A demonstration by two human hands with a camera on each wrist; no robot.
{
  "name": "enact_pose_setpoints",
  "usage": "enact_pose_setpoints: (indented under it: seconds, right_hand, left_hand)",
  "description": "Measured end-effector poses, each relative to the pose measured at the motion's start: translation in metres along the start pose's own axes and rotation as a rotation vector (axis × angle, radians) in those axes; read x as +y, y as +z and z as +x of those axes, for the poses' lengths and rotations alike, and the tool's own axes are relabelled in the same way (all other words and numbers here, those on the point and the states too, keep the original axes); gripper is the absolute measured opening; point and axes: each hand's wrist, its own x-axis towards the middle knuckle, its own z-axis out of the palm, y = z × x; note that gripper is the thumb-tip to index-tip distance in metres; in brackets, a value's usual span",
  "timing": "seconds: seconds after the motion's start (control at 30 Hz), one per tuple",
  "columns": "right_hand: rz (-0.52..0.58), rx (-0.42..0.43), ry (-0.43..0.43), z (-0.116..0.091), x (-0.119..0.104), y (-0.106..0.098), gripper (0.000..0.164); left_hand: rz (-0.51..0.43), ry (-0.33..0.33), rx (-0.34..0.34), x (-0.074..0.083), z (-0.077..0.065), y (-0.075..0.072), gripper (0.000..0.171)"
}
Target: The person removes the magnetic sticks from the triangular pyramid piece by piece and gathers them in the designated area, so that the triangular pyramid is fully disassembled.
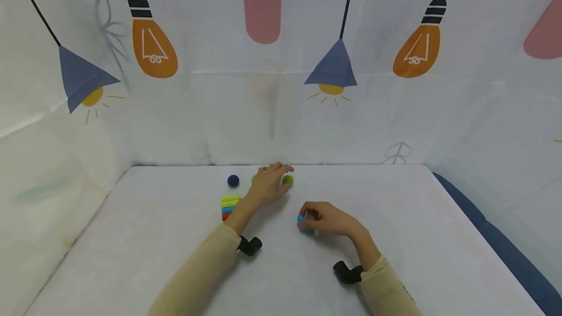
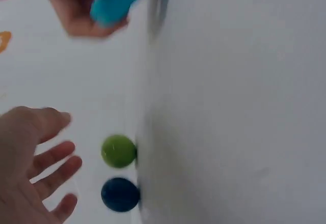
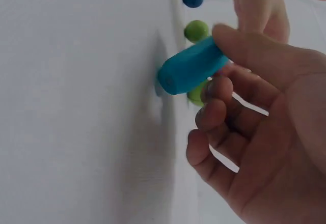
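Note:
My right hand [image 1: 330, 219] pinches a short blue modelling-clay-like cylinder [image 3: 193, 67] between thumb and fingers, a little above the table. The cylinder has rounded ends and is tilted. My left hand [image 1: 269, 183] is farther back, over the row of balls, with its fingers loosely spread and nothing held. Its thumb is close to a green ball [image 1: 288, 180]; whether they touch I cannot tell. Another green ball [image 2: 118, 151] lies on the hand's other side, mostly hidden by it in the head view. Beside that sits a dark blue ball [image 1: 233, 181].
Several coloured sticks [image 1: 230, 204], yellow, blue and red, lie side by side left of my left forearm, which partly covers them. The white table [image 1: 153, 238] ends at a patterned cloth [image 1: 281, 111] behind. Dark blue material [image 1: 491, 233] runs along the right edge.

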Motion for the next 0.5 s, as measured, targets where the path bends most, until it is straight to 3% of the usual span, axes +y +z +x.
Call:
enact_pose_setpoints:
  seconds: [0.07, 0.13, 0.2, 0.3, 0.5]
  right_hand:
    - [0.031, 0.057, -0.008, 0.0, -0.002, -0.004, 0.019]
    - [0.05, 0.119, -0.013, 0.0, -0.003, -0.007, 0.019]
    - [0.073, 0.167, -0.018, 0.0, -0.005, -0.01, 0.02]
    - [0.111, 0.197, -0.029, -0.001, -0.007, -0.011, 0.022]
    - [0.159, 0.192, -0.073, -0.002, -0.01, -0.008, 0.021]
  left_hand:
    - [-0.202, 0.056, 0.024, 0.005, -0.012, 0.001, 0.034]
    - [-0.397, 0.101, -0.002, 0.01, -0.024, 0.004, 0.033]
    - [-0.518, 0.121, -0.045, 0.014, -0.035, 0.007, 0.033]
    - [-0.55, 0.119, -0.063, 0.017, -0.047, 0.01, 0.032]
    - [-0.529, 0.105, 0.009, 0.019, -0.058, 0.006, 0.025]
